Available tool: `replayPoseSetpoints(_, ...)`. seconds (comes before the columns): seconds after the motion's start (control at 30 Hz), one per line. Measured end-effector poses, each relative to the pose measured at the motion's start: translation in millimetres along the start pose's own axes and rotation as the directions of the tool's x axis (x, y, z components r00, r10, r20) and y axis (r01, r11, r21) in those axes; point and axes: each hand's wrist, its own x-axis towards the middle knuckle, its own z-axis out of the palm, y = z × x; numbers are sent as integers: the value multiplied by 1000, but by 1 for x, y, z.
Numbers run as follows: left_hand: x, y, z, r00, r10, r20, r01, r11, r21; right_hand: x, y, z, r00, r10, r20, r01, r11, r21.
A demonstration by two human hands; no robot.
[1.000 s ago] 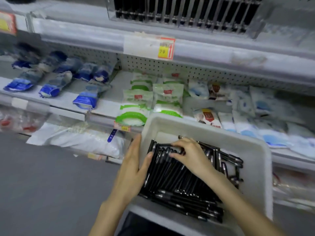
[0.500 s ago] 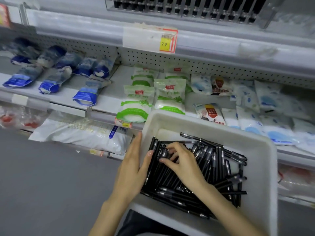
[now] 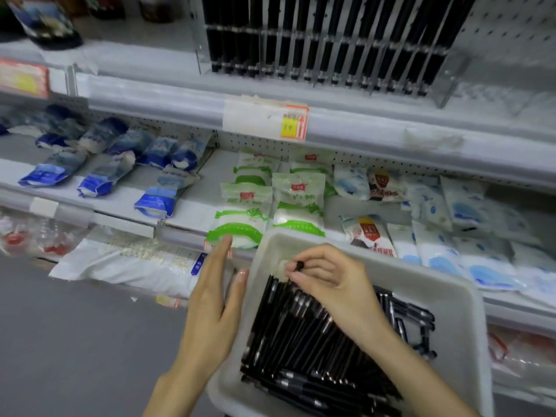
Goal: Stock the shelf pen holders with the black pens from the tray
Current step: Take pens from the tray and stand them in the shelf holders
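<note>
The right hand (image 3: 328, 291) pinches one pen (image 3: 298, 265) by its very end, above the pile (image 3: 301, 341) in the tray (image 3: 457, 287); the left hand (image 3: 215, 305) is flat, fingers straight and together, just beside the tray's left wall. Held so near its tip, the pen may swing, slip free, or drag neighbours out. The holders (image 3: 325, 40) above look narrow and mostly full, so a tilted pen could miss its slot or jam.
</note>
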Motion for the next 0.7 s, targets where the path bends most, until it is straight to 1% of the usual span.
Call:
replayPoseSetpoints(0.07,26,22,-19,987,104,-124,-106,994,-14,7,-51,-15,989,-145,-6,145,989,13)
replayPoseSetpoints(0.13,60,43,-37,949,207,-238,-215,977,-8,16,-105,-28,941,-337,-29,337,942,-7)
replayPoseSetpoints(0.23,120,71,-62,880,295,-372,-325,946,-19,41,-179,-39,800,-600,-29,599,800,-42)
replayPoseSetpoints(0.3,157,87,-72,861,302,-409,-332,943,-4,64,-217,-43,695,-718,-40,713,695,-93)
replayPoseSetpoints(0.33,174,93,-75,866,297,-403,-319,948,13,76,-232,-44,649,-758,-54,748,650,-136)
replayPoseSetpoints(0.4,202,98,-76,897,287,-336,-284,957,60,100,-256,-45,580,-811,-77,779,579,-241)
replayPoseSetpoints(0.47,222,94,-72,925,282,-254,-252,957,143,122,-267,-40,548,-834,-74,773,537,-338)
replayPoseSetpoints(0.57,235,82,-66,946,276,-170,-219,931,291,146,-264,-29,562,-825,-63,735,533,-419)
replayPoseSetpoints(0.63,237,76,-63,933,327,-148,-248,886,393,155,-261,-25,578,-813,-78,712,548,-438)
replayPoseSetpoints(0.7,237,76,-64,922,362,-140,-274,864,422,161,-262,-25,591,-801,-96,695,566,-444)
